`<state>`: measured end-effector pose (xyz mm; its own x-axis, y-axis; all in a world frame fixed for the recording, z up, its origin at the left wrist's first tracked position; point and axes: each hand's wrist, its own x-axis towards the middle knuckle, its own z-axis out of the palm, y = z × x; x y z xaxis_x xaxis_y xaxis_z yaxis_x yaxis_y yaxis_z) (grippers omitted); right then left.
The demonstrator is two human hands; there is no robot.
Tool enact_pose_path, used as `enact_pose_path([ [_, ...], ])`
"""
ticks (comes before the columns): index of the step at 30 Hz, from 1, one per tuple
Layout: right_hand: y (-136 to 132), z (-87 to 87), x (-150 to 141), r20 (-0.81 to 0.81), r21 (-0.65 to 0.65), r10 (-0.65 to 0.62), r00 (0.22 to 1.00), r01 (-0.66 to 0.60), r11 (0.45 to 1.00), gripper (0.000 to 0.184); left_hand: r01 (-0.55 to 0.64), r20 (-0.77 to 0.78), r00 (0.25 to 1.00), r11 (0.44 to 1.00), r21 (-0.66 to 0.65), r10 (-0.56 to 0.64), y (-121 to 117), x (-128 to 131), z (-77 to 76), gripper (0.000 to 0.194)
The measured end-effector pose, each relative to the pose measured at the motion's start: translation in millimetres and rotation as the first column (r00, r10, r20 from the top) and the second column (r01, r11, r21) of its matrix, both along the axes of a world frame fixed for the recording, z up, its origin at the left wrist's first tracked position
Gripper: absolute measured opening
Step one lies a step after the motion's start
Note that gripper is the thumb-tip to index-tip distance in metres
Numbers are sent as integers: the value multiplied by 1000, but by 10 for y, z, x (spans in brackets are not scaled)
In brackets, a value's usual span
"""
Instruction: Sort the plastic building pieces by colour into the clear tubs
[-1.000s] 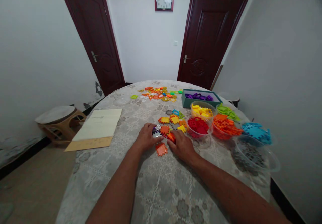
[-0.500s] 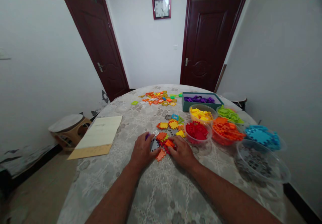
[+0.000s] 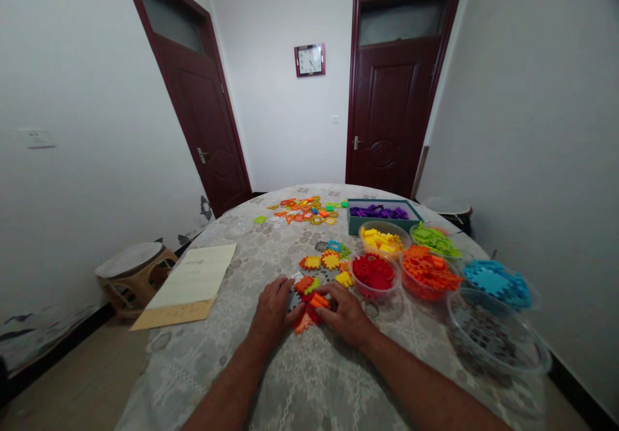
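My left hand (image 3: 271, 308) curls over the left side of a small cluster of toothed plastic building pieces. Its thumb and index finger grip a grey piece (image 3: 293, 299), partly hidden by the fingers. From the right, my right hand (image 3: 346, 310) pinches an orange piece (image 3: 318, 300) against the cluster. A red piece (image 3: 312, 315) shows under it, and a salmon-orange toothed piece (image 3: 303, 323) lies between the thumbs. Just beyond are an orange-red piece (image 3: 304, 284) and a lime piece (image 3: 314, 285). How the pieces join is too small to tell.
To the right stand clear bowls of red (image 3: 372, 271), yellow (image 3: 382, 240), orange (image 3: 428, 273), lime (image 3: 434, 239), blue (image 3: 498, 281) and grey pieces (image 3: 493, 331). A green box (image 3: 360, 226) holds purple ones. Loose pieces (image 3: 302, 211) lie farther back; paper (image 3: 193, 276) lies left.
The camera has tilted up, so everything sits lower in view. Both hands stay at the cluster, slightly closer together. The purple piece by my left fingertips no longer shows.
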<state>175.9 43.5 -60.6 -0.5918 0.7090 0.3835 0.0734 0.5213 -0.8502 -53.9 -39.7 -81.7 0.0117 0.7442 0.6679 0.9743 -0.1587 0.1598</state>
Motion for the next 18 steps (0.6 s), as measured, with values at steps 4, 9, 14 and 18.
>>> enact_pose_path([
  [4,14,17,14,-4,21,57,998,-57,998,39,22,21,1000,998,-54,-21,14,-10,-2,40],
  [9,18,25,8,-32,55,46,998,-44,998,39,60,41,998,994,-93,-56,9,-54,-25,51],
  [14,37,-6,-24,-26,54,16,1000,-15,998,34,99,49,995,979,-179,-92,2,-66,-23,82],
  [18,6,-19,-72,-17,-14,-17,1000,17,1000,30,91,59,995,965,-247,-79,18,-41,-3,99],
])
